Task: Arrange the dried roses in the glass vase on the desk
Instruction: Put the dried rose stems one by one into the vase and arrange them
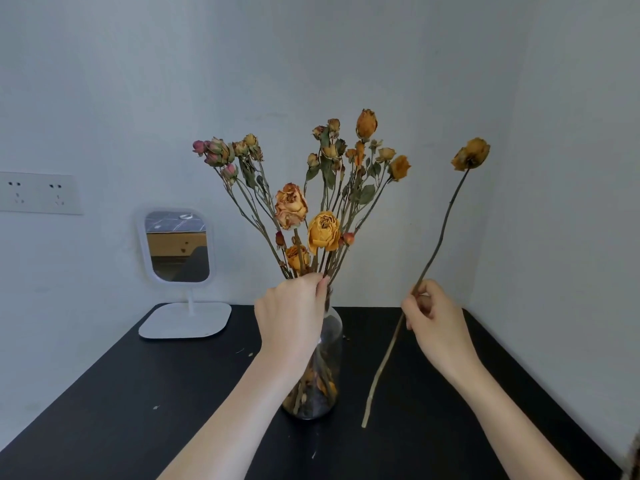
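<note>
A clear glass vase point(330, 344) stands on the black desk point(145, 403), with a bunch of dried roses point(322, 188) fanning out of it in orange, yellow and pink. My left hand point(292, 317) is closed around the stems at the vase's neck and hides the neck. To the right of the vase, my right hand point(433, 320) pinches a single long-stemmed dried yellow rose point(471, 154) at mid-stem. That rose is held upright and tilted, its lower end hanging just above the desk.
A small white stand mirror point(178, 247) sits at the back left of the desk against the wall. A double wall socket point(38, 192) is on the left wall. Dry crumbs lie scattered on the desk. Walls close in behind and to the right.
</note>
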`<state>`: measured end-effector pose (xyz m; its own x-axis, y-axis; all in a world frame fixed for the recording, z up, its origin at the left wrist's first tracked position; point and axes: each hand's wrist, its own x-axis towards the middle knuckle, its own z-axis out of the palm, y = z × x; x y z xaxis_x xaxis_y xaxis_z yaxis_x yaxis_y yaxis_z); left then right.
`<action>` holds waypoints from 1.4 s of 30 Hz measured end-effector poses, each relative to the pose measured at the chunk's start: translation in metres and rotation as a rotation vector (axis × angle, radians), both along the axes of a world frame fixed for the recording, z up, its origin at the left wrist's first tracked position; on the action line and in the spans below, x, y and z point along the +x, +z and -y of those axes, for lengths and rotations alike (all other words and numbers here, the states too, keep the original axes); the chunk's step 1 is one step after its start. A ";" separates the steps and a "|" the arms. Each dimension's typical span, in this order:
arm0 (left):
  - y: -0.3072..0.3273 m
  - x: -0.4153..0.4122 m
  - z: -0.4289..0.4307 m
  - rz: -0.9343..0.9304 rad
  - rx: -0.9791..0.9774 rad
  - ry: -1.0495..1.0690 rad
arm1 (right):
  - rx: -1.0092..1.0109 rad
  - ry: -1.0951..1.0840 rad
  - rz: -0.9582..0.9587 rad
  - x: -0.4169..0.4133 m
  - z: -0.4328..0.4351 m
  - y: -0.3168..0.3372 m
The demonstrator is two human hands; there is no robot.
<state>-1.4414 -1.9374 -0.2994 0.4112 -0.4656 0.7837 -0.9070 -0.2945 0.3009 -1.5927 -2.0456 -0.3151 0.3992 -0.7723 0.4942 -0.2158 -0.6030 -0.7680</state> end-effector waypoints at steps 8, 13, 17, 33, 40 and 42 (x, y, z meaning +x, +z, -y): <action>-0.037 0.008 -0.013 -0.146 -0.198 -0.127 | -0.032 0.032 0.097 -0.003 -0.001 0.006; -0.044 0.021 0.002 -0.474 -0.078 -0.188 | -0.105 0.072 0.277 -0.004 -0.008 0.031; -0.042 0.030 0.012 -0.575 -0.030 -0.286 | -0.202 0.136 0.428 -0.001 -0.017 0.054; -0.039 0.057 0.006 -0.716 0.091 -0.476 | -0.356 0.104 0.435 0.025 -0.021 0.067; -0.040 0.059 0.004 -0.732 0.105 -0.498 | -0.367 0.142 0.356 0.038 -0.021 0.066; -0.041 0.060 0.004 -0.741 0.104 -0.506 | -0.360 0.161 0.301 0.044 -0.021 0.063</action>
<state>-1.3818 -1.9410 -0.3401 0.5208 -0.7817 0.3432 -0.5195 0.0288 0.8540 -1.5484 -2.0243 -0.2525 0.2979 -0.4716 0.8300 0.1014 -0.8489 -0.5188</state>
